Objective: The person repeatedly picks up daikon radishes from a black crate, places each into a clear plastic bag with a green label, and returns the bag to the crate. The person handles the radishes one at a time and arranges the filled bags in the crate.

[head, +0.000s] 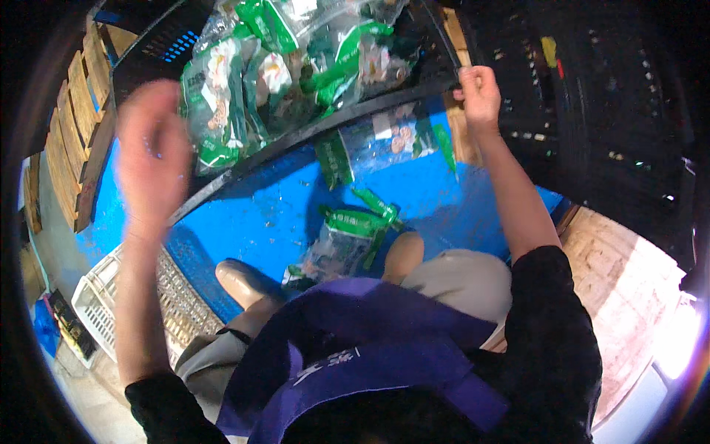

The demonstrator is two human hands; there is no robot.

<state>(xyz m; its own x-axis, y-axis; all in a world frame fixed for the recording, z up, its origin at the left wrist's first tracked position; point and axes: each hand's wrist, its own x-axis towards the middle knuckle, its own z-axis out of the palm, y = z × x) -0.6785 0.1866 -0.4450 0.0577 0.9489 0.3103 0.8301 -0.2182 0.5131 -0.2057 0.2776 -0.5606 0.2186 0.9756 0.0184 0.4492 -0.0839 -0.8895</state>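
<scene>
A black plastic crate (pixel 288 145) tilts before me, holding several clear-and-green plastic packages (pixel 222 94) that bear writing. At the crate's right front corner, the fingers of my right hand (pixel 481 97) are curled around the rim. My left hand (pixel 154 144) is blurred by motion beside the crate's left front; whether it touches the crate or a package is unclear. Below the rim, another clear-and-green package (pixel 388 136) lies on the blue surface (pixel 266 205). More packages (pixel 344 238) rest between my feet.
A white slatted plastic crate (pixel 183 288) stands at lower left, by my shoe (pixel 241 283). Wooden pallets (pixel 77 133) are at far left. Dark stacked crates (pixel 599 111) rise on the right, above a pale floor (pixel 621 288). A purple apron (pixel 355 355) covers my lap.
</scene>
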